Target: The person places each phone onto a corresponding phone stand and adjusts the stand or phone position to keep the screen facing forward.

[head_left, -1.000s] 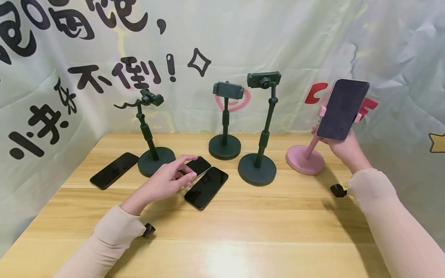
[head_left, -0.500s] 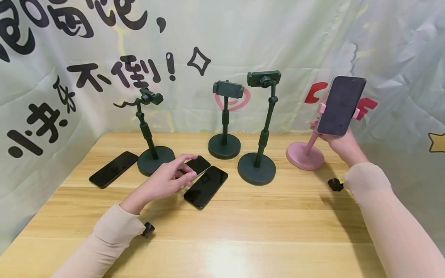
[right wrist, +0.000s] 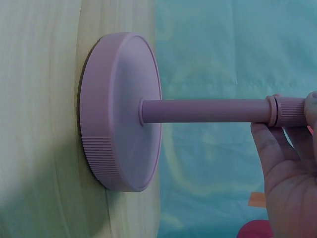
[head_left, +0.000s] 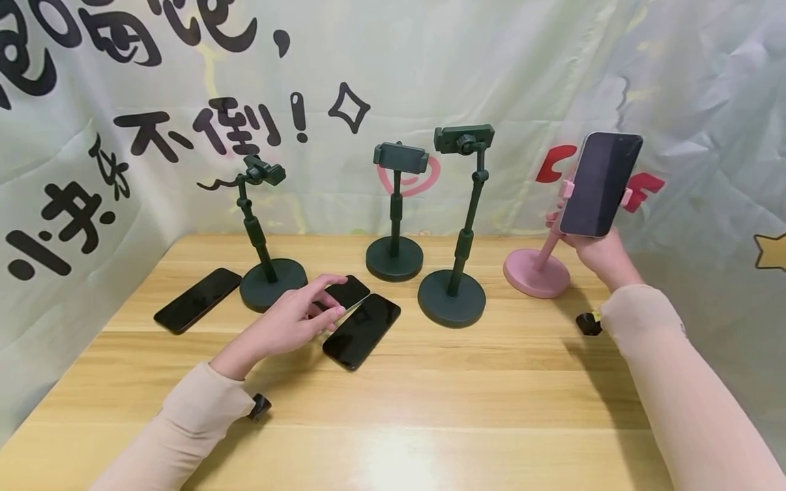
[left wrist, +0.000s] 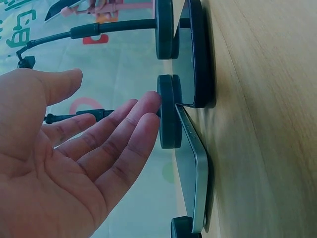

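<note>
At the right of the head view, my right hand (head_left: 604, 256) grips the ribbed collar of a pink phone stand (head_left: 537, 273). A phone (head_left: 600, 184) sits upright, slightly tilted, in the stand's pink clamp and covers part of that hand. In the right wrist view, the fingers (right wrist: 270, 148) lie against the pole near the collar, above the round base (right wrist: 133, 109). My left hand (head_left: 297, 317) hovers with relaxed, spread fingers over two black-screened phones, a smaller phone (head_left: 348, 292) and a larger phone (head_left: 362, 332). Its palm (left wrist: 59, 183) holds nothing in the left wrist view.
Another black phone (head_left: 198, 300) lies at the left. Three dark green phone stands with bare clamps are at the back: a left stand (head_left: 273, 283), a middle stand (head_left: 394, 259) and a taller stand (head_left: 451, 299). A printed cloth (head_left: 522, 68) hangs behind the wooden table (head_left: 430, 402).
My right hand has shifted the pink stand and its phone slightly away, toward the back of the table. My left hand has stayed over the two phones.
</note>
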{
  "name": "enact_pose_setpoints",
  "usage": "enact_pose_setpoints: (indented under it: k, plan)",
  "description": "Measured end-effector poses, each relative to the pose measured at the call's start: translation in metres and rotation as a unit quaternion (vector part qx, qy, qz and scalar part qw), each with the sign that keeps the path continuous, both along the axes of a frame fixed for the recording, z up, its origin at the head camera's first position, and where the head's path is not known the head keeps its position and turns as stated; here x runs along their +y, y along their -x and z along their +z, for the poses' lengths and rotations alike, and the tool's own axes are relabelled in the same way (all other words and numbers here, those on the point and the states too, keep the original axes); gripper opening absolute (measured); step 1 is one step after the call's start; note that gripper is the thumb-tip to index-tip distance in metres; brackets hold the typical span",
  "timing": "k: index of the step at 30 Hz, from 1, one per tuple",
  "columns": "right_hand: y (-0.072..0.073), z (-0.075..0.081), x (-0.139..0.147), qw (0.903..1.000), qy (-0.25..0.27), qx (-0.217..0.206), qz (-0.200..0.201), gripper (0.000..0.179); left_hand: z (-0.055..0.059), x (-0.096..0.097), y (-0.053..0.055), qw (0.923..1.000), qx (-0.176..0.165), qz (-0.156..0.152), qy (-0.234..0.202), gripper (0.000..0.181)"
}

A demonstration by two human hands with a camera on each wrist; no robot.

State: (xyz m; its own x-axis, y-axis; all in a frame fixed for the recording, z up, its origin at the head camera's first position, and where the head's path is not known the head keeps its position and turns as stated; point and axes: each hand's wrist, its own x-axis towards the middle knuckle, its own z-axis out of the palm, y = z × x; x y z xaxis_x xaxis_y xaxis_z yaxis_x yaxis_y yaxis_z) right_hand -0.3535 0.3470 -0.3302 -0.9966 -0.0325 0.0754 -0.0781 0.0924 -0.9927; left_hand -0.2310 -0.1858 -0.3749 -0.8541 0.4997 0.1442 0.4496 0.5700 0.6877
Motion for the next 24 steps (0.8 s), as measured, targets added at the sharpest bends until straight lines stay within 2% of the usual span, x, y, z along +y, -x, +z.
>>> enact_pose_setpoints:
  k: [1,3,4,9,11,16,19,21,23,24]
  plan:
    - [0.001,0.003,-0.002,0.9989,0.045,-0.014,-0.004,0.035,0.0,0.0,0.0,1.0,-0.001,-0.002,-0.001,0.054]
    - [0.003,0.008,-0.005,0.9901,0.135,-0.035,-0.011,0.028,0.001,0.001,0.001,1.0,-0.004,-0.005,-0.003,0.054]
    - [0.003,0.008,-0.004,0.9934,0.11,-0.032,-0.01,0.025,0.001,0.001,0.0,1.0,-0.006,-0.006,-0.004,0.055]
    - [0.003,0.008,-0.004,0.997,0.072,-0.025,-0.013,0.03,0.002,0.003,0.0,0.9998,-0.016,-0.01,-0.008,0.054]
    - [0.004,0.008,-0.005,0.9959,0.084,-0.028,-0.016,0.038,0.002,0.003,0.0,0.9997,-0.018,-0.01,-0.008,0.054]
    - [0.003,0.005,-0.005,0.9965,0.072,-0.03,-0.029,0.048,0.002,0.003,0.0,0.9996,-0.022,-0.011,-0.011,0.054]
    - [-0.001,-0.001,0.0,0.9989,-0.043,0.006,-0.019,0.043,0.002,0.003,0.0,0.9996,-0.022,-0.011,-0.011,0.054]
    - [-0.002,-0.003,0.002,0.9976,-0.065,0.018,-0.01,0.041,0.002,0.003,0.0,0.9997,-0.022,-0.009,-0.01,0.054]
    - [-0.001,-0.003,0.002,0.9976,-0.067,0.016,-0.01,0.04,0.002,0.003,0.0,0.9997,-0.022,-0.008,-0.009,0.054]
    - [0.0,-0.001,0.0,0.9993,-0.034,0.004,-0.012,0.041,0.002,0.003,-0.001,0.9997,-0.022,-0.008,-0.008,0.054]
